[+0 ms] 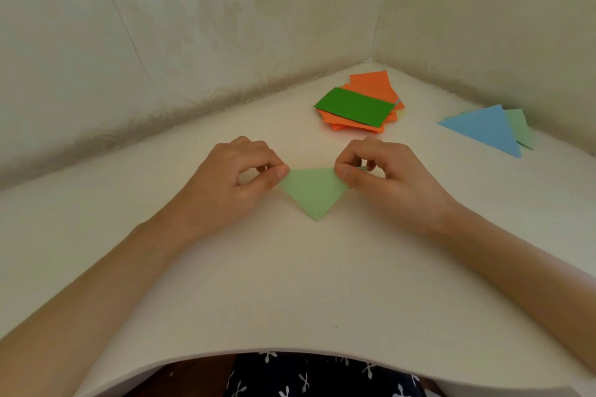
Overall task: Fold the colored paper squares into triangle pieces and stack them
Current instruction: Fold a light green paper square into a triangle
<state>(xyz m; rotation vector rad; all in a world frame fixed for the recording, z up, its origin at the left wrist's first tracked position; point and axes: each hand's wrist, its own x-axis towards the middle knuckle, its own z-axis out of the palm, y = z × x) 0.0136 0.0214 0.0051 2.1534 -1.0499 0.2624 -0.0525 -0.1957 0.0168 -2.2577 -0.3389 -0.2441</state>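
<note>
One head-worn wide camera looks forward and down from close above the white tabletop (290, 284), facing the wall corner; both forearms enter from the bottom edge.

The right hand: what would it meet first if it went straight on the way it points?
Probably the left hand. The right hand pinches one corner of the light green triangle and points along its top edge toward the opposite corner, which the left hand pinches.
</note>
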